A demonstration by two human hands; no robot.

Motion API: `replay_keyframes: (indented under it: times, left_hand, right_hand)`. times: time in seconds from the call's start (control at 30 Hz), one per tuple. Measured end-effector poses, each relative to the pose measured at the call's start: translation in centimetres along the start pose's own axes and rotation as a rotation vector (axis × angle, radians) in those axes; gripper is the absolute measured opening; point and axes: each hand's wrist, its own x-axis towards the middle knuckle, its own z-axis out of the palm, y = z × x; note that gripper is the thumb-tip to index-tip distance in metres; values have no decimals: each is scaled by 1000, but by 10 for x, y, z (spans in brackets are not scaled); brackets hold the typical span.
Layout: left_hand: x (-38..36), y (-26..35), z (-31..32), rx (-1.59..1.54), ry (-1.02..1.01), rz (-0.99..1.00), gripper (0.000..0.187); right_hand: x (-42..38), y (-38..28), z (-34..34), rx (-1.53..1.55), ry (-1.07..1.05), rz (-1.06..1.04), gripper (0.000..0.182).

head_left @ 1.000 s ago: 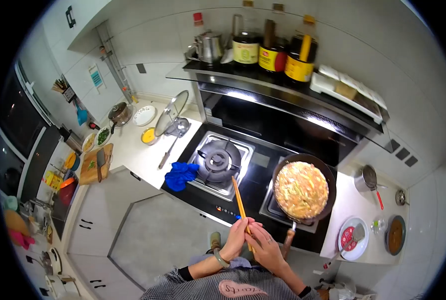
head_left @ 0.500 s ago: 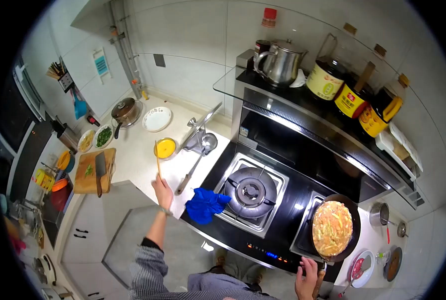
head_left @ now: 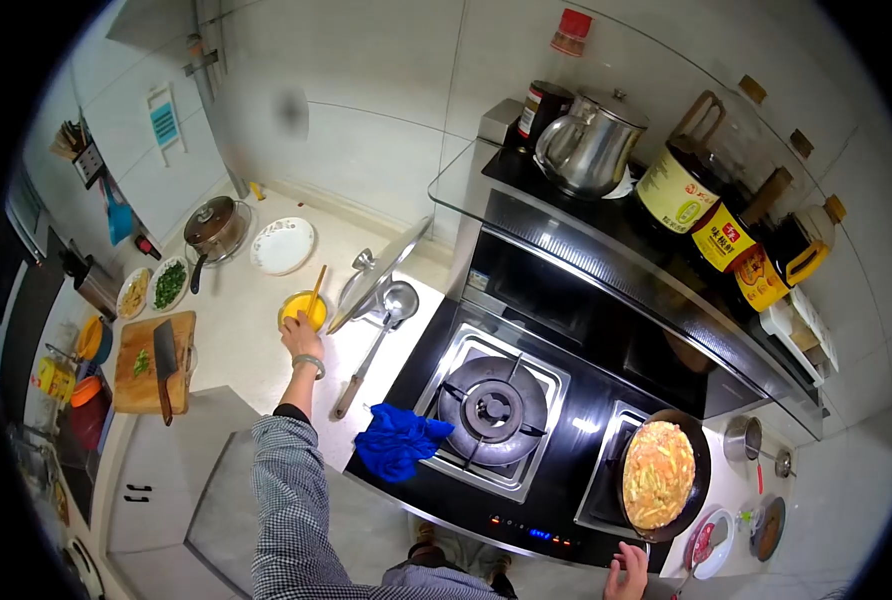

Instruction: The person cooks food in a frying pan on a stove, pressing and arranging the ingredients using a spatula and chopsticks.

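My left hand (head_left: 301, 337) is at the near rim of a small bowl of yellow beaten egg (head_left: 292, 309), with its fingers closed on the bowl's edge. Wooden chopsticks (head_left: 317, 288) lean in this bowl, their upper ends past the far rim. My right hand (head_left: 626, 573) is beside the handle end of a frying pan (head_left: 701, 470), fingers loosely bent and apart, seemingly holding nothing. A thick egg-coloured mixture with pale strips (head_left: 658, 475) fills much of the pan on the right burner. Most of the pan's handle is hidden.
A blue cloth (head_left: 401, 442) lies by the left burner (head_left: 493, 410). A ladle (head_left: 371, 360) and a tilted glass lid (head_left: 386, 275) are right of the bowl. Further left are a white plate (head_left: 283, 246), a lidded pot (head_left: 216, 230) and a cutting board (head_left: 126, 385) with a cleaver (head_left: 166, 365).
My left hand has moved forward and left from the chopsticks to the bowl. The chopsticks now lean the other way in it. My right hand has shifted slightly near the pan handle.
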Motion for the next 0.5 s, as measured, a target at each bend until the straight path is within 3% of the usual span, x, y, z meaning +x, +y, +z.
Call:
replay_keyframes:
  times: [0.13, 0.2, 0.27, 0.3, 0.37, 0.4, 0.43, 0.5]
  left_hand:
    - [0, -1, 2, -27, -51, -15, 39]
    - [8, -11, 24, -219, 123, -165, 33]
    - [-5, -4, 2, -443, 258, -216, 27]
    - [-9, -21, 16, -184, 319, 7, 28]
    - [-35, -51, 27, -117, 405, 265, 20]
    - [-68, -33, -15, -64, 386, 323, 25]
    - [-102, -27, -16, -120, 626, 257, 35]
    - [-191, 16, -84, -342, 364, 210, 37]
  right_hand:
    - [-6, 8, -7, 107, -13, 122, 30]
    - [-14, 25, -6, 107, 2, 155, 32]
    - [-31, 54, -3, 173, 137, 89, 31]
    - [-37, 55, -13, 115, 164, 157, 27]
    - [-43, 65, -36, 41, 256, 290, 20]
    - [-53, 82, -45, 30, 319, 345, 18]
    - [-69, 110, -52, -12, 363, 430, 17]
    - [-97, 166, -65, -26, 534, 577, 18]
